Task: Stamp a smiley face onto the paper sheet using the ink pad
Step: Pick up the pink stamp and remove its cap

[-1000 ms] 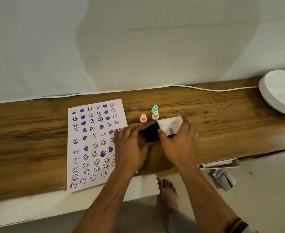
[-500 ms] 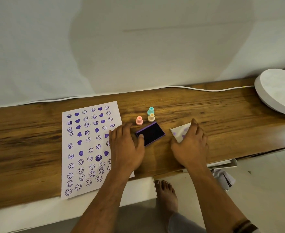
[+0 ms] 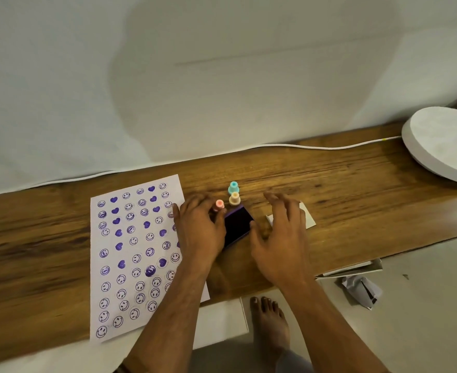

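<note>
The paper sheet (image 3: 130, 249), covered with purple smileys and hearts, lies on the wooden desk (image 3: 356, 200). The uncovered ink pad (image 3: 236, 226) sits to its right, dark purple face up. My left hand (image 3: 199, 232) lies flat on the sheet's right edge, its thumb side against the pad and its fingertips at the base of the pink stamp (image 3: 219, 204). The orange stamp (image 3: 234, 199) and teal stamp (image 3: 233, 187) stand just behind the pad. My right hand (image 3: 281, 238) hovers right of the pad with fingers spread, holding nothing. The white lid (image 3: 308, 219) lies behind it.
A white cable (image 3: 329, 147) runs along the desk's back edge by the wall. A white round slab (image 3: 442, 146) sits at the far right. Below the desk's front edge are a crumpled paper (image 3: 362, 290), a white board (image 3: 222, 324) and a bare foot (image 3: 270, 319).
My right hand has lifted the lid off the ink pad, set it down on the right and let go, then moved back toward the pad. My left hand stays beside the pad.
</note>
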A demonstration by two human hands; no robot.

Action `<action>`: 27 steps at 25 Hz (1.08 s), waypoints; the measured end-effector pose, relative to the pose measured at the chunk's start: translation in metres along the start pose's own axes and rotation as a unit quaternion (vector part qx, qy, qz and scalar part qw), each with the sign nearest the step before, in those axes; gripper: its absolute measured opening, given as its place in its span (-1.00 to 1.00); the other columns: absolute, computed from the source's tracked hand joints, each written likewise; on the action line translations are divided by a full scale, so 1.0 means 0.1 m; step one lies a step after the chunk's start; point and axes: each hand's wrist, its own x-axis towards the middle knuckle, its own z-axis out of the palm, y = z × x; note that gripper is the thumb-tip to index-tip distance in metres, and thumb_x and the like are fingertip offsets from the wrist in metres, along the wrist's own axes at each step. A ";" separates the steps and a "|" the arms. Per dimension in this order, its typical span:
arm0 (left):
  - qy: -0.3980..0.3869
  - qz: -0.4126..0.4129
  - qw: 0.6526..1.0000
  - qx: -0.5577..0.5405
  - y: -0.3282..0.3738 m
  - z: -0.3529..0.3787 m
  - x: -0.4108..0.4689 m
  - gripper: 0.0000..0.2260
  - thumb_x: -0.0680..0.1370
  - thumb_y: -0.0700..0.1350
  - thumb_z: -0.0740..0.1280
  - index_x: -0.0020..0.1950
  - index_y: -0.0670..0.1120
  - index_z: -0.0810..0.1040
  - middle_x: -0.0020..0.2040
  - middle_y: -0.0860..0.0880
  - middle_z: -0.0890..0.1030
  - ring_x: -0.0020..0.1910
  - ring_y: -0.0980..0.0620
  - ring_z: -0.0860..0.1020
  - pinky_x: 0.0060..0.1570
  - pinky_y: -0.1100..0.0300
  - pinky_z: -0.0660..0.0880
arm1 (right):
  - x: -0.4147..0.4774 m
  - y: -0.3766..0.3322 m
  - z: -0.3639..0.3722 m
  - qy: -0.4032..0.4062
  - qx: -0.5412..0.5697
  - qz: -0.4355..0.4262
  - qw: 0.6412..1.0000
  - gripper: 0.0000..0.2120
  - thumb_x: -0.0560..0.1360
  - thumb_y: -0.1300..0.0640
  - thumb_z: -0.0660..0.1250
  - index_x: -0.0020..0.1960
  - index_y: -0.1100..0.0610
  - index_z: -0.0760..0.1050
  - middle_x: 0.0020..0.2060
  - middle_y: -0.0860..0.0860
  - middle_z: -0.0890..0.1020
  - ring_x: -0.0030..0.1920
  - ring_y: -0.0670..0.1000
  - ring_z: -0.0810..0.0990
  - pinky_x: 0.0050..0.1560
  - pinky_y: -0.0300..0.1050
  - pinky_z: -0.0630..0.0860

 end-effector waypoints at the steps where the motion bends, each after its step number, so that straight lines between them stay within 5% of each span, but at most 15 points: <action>1: 0.001 -0.001 1.000 -0.014 0.01 0.00 -0.01 -0.72 0.59 0.03 0.40 0.28 0.01 0.63 0.30 0.00 0.65 0.35 -0.06 0.53 0.55 -0.10 0.19 | -0.01 -0.01 0.00 0.007 0.012 -0.004 1.000 -0.40 0.54 0.02 0.48 0.51 -0.09 0.33 0.51 -0.01 0.37 0.48 0.03 0.36 0.27 -0.02 0.51; 3: 0.003 -0.007 0.998 -0.056 0.05 -0.06 -0.06 -0.73 0.62 0.06 0.35 0.29 0.03 0.59 0.18 0.00 0.69 0.16 -0.03 0.63 0.21 0.15 0.48 | -0.01 -0.04 0.00 0.015 0.059 -0.002 0.998 -0.50 0.56 0.03 0.48 0.44 -0.10 0.42 0.44 -0.05 0.45 0.37 -0.04 0.48 0.20 -0.11 0.58; 5: -0.005 0.015 0.997 -0.081 0.06 -0.18 -0.17 -0.72 0.63 0.10 0.32 0.31 0.07 0.56 0.12 0.03 0.70 0.00 0.10 0.64 -0.09 0.34 0.48 | 0.00 -0.15 0.00 -0.005 0.142 0.029 0.989 -0.62 0.57 -0.02 0.48 0.35 -0.14 0.51 0.28 -0.15 0.58 0.15 -0.16 0.61 0.07 -0.23 0.66; 9: -0.033 0.096 0.992 -0.075 -0.01 -0.44 -0.55 -0.67 0.61 0.20 0.23 0.28 0.09 0.58 0.18 0.08 0.65 0.05 0.14 0.60 0.04 0.42 0.44 | -0.07 -0.34 0.05 -0.106 0.233 0.065 0.964 -0.75 0.52 -0.08 0.53 0.18 -0.21 0.63 0.02 -0.29 0.68 -0.01 -0.26 0.65 -0.03 -0.35 0.60; 12: -0.014 0.075 0.994 -0.080 -0.13 -0.60 -0.73 -0.68 0.60 0.20 0.30 0.24 0.07 0.62 0.10 0.09 0.65 0.04 0.15 0.63 0.02 0.31 0.55 | -0.13 -0.41 0.10 -0.149 0.279 0.082 0.945 -0.88 0.51 0.01 0.54 -0.02 -0.21 0.69 -0.13 -0.29 0.75 -0.01 -0.33 0.65 -0.10 -0.43 0.55; 15: 0.008 0.044 0.989 -0.142 -0.23 -0.74 -0.86 -0.71 0.54 0.08 0.48 0.25 0.16 0.62 0.05 0.28 0.63 0.06 0.29 0.63 0.03 0.43 0.54 | -0.16 -0.53 0.15 -0.156 0.362 0.112 0.912 -0.89 0.49 0.09 0.56 -0.06 -0.12 0.72 -0.15 -0.26 0.77 -0.04 -0.26 0.71 -0.18 -0.45 0.58; 18: 0.037 0.018 0.985 -0.165 -0.28 -0.84 -0.92 -0.65 0.51 0.02 0.52 0.29 0.16 0.62 0.12 0.35 0.63 0.06 0.34 0.64 0.07 0.48 0.50 | -0.25 -0.63 0.19 -0.184 0.438 0.154 0.866 -0.85 0.44 0.11 0.58 0.00 0.02 0.74 -0.10 -0.08 0.81 -0.03 -0.04 0.78 -0.10 -0.20 0.70; 20: 0.048 -0.006 0.983 -0.177 -0.28 -0.89 -0.90 -0.65 0.49 0.06 0.52 0.27 0.15 0.64 0.13 0.28 0.66 0.06 0.28 0.67 0.09 0.40 0.54 | -0.30 -0.66 0.21 -0.189 0.447 0.177 0.856 -0.78 0.36 0.03 0.58 0.01 0.01 0.75 -0.07 -0.03 0.81 -0.01 0.02 0.79 -0.01 -0.08 0.73; 27: 0.048 -0.014 0.961 -0.273 -0.27 -0.97 -0.76 -0.67 0.46 0.00 0.55 0.06 0.43 0.61 -0.06 0.56 0.60 0.01 0.40 0.64 -0.05 0.58 0.45 | -0.28 -0.72 0.26 -0.166 0.493 0.190 0.833 -0.74 0.36 0.05 0.54 0.03 0.07 0.75 -0.04 0.03 0.81 0.05 0.04 0.78 0.01 -0.11 0.72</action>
